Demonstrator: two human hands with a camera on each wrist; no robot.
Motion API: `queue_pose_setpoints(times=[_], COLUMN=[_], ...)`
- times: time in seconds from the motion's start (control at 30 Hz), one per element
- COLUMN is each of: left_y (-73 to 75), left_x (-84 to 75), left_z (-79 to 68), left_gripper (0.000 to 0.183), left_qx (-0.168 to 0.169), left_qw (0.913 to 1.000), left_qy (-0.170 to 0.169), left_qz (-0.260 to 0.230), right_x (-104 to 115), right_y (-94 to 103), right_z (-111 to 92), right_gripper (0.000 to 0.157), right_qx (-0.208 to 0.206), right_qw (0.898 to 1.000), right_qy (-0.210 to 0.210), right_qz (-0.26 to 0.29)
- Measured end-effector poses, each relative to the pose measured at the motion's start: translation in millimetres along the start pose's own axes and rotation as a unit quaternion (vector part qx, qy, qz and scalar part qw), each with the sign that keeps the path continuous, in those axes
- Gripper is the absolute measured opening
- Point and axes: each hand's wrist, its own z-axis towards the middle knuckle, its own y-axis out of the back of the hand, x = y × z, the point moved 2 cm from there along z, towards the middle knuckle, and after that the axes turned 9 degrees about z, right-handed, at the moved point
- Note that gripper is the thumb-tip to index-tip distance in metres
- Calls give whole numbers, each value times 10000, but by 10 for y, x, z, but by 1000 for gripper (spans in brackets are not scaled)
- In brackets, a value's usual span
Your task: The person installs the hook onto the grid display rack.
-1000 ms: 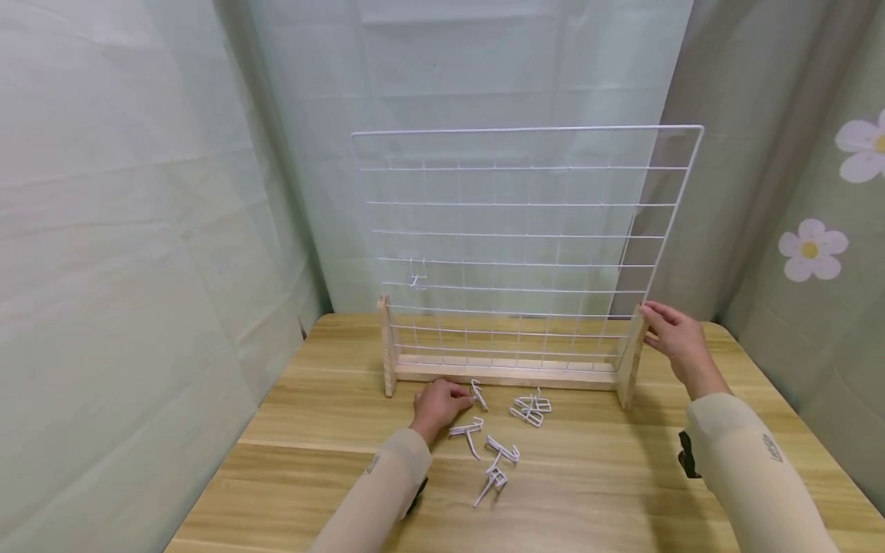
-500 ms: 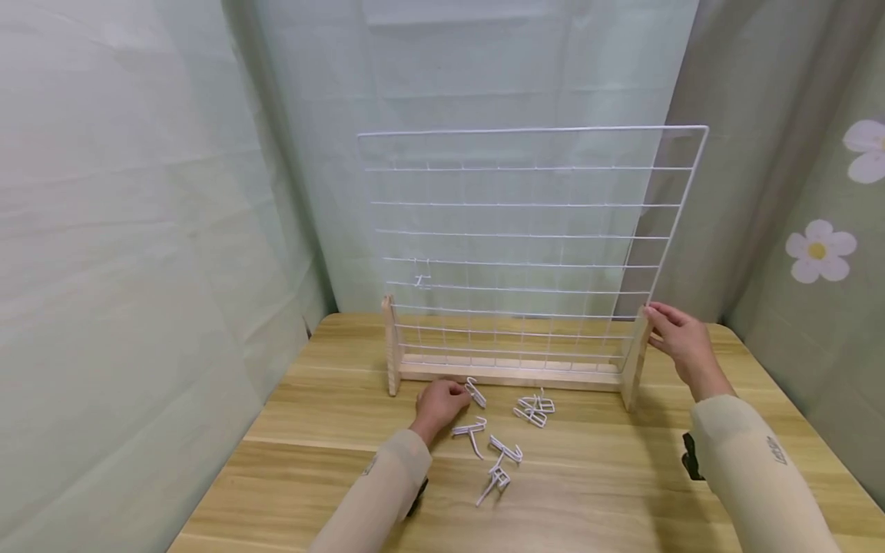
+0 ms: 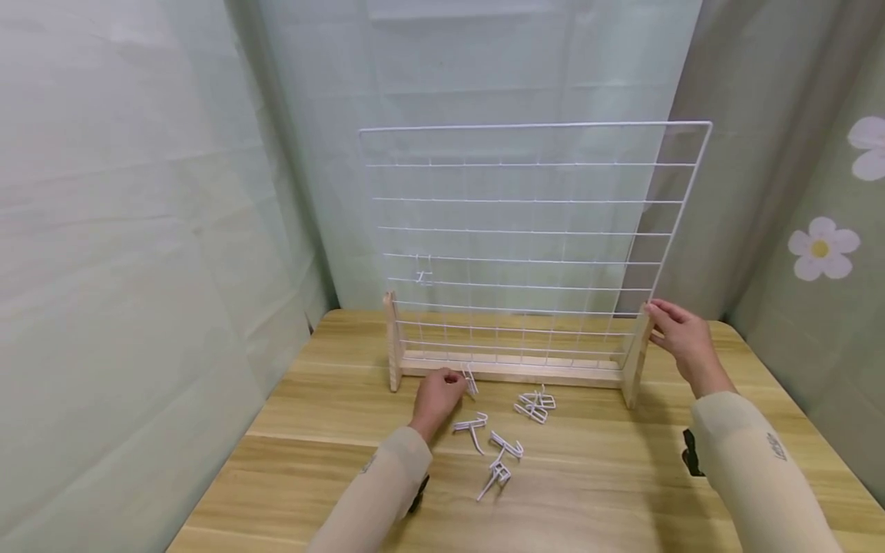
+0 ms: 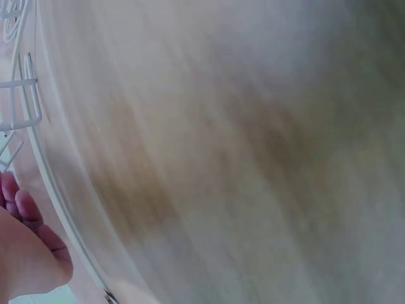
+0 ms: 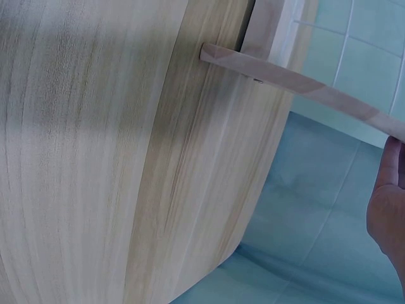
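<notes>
My left hand (image 3: 439, 401) pinches a white wire hook (image 3: 470, 379) by its left side, just in front of the stand's wooden base bar (image 3: 525, 372). At the left edge of the left wrist view, that hook (image 4: 19, 123) shows beyond the curled fingers. A white wire grid panel (image 3: 532, 201) stands upright between two wooden end posts. On the right post (image 3: 634, 361), my right hand (image 3: 686, 344) grips the top with thumb and fingers. One hook (image 3: 424, 277) hangs on the grid at the lower left.
Several loose white hooks lie on the wooden table (image 3: 311, 453): a small cluster (image 3: 535, 404) right of the held one, and a hook (image 3: 472, 428) with others nearer the front. Pale curtains (image 3: 173, 230) enclose the table on the left, back and right.
The left hand has taken hold of the hook and moved it slightly up and toward the base bar, turning it more upright. The right hand has kept its grip on the post.
</notes>
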Motion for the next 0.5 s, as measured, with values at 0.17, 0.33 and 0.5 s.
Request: queue_pose_setpoints(times=[0.17,0.33,0.5], left_y=[5,15,40], left_x=[-3,-39,-159], left_z=[39,37,20], left_gripper=[5,7,7], left_qx=[-486,-762,-1146], left_qw=[9986,9967,9930], left_qy=[-158,-187,-30], left_qz=[127,191,288], right_x=[-1,-3,-7], right_y=[-1,-4,4], right_z=[10,8,0], right_gripper=[64,68,65], right_qx=[-39,-63,-29], right_qw=[9999,9998,10000], right_qy=[-42,-70,-30], right_qz=[-84,-151,60])
